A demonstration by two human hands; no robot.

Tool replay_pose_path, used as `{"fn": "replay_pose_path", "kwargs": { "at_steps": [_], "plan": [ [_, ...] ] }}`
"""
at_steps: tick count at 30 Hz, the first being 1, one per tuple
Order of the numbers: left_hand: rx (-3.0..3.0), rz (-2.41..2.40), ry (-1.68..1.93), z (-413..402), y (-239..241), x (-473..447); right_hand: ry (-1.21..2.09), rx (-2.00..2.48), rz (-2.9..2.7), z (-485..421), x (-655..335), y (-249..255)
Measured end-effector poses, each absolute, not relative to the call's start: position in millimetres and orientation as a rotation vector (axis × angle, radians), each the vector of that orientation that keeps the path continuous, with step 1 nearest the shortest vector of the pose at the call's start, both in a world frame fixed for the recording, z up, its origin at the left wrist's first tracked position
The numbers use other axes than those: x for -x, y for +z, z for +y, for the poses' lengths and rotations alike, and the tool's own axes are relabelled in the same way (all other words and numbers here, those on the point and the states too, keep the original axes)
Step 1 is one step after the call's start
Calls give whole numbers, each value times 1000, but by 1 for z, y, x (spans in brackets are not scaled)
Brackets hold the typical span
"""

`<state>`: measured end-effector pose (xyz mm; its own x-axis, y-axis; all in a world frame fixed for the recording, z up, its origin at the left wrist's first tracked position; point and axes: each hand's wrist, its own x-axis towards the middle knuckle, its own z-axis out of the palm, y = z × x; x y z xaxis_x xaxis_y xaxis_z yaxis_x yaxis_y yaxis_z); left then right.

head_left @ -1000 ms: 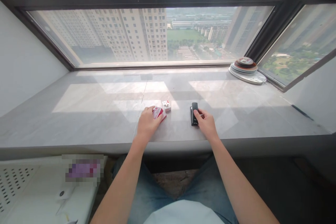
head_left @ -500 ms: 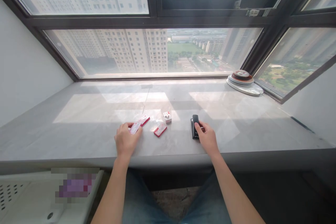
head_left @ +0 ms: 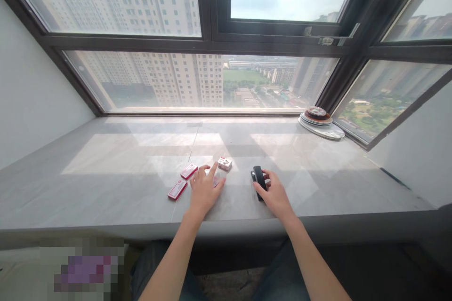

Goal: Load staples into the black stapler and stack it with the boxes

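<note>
Stapler, slightly turned, sits within right grip.

Impossible to read a single word, number or brand. On the nearer flat red-edged box, small printing across a pale top face, with a red mark near the far end, too tiny to make out. On the farther flat red-edged box, a similar pale label, equally unreadable. On the small white box, a red mark and dark shapes, impossible to tell as lettering or picture. On the pale pinkish pack beneath the left hand, largely covered and blurred, nothing decipherable.
</note>
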<state>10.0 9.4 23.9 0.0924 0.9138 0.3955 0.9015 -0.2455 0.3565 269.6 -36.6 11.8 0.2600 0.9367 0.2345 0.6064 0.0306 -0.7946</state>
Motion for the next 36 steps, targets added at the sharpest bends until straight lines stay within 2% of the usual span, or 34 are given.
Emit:
{"fn": "replay_pose_path", "kwargs": {
  "at_steps": [3, 6, 11, 15, 22, 25, 31, 36],
  "plan": [
    [-2253, 1971, 825, -1, 17, 4, 410, 1646, -1609, -33, -282, 25],
    [-2327, 1774, 784, -19, 17, 4, 404, 1599, -1726, -24, -274, 37],
    [-2517, 1297, 715, -36, 28, -17, 398, 1509, -1821, -11, -219, 46],
    [-2503, 1278, 685, -34, 32, -14, 363, 1547, -1693, -6, -181, 51],
    [-2443, 1329, 673, -26, 31, 20, 880, 1236, -853, -3, -225, 39],
    [-2403, 1284, 677, -24, 32, 26, 1044, 1344, -678, -21, -266, 21],
    [-2342, 1324, 701, -21, 29, 20, 1393, 1598, -1102, -49, -251, 17],
    [-2307, 1278, 700, -17, 29, 25, 1177, 1613, -1383, -40, -208, 19]
  ]
}}
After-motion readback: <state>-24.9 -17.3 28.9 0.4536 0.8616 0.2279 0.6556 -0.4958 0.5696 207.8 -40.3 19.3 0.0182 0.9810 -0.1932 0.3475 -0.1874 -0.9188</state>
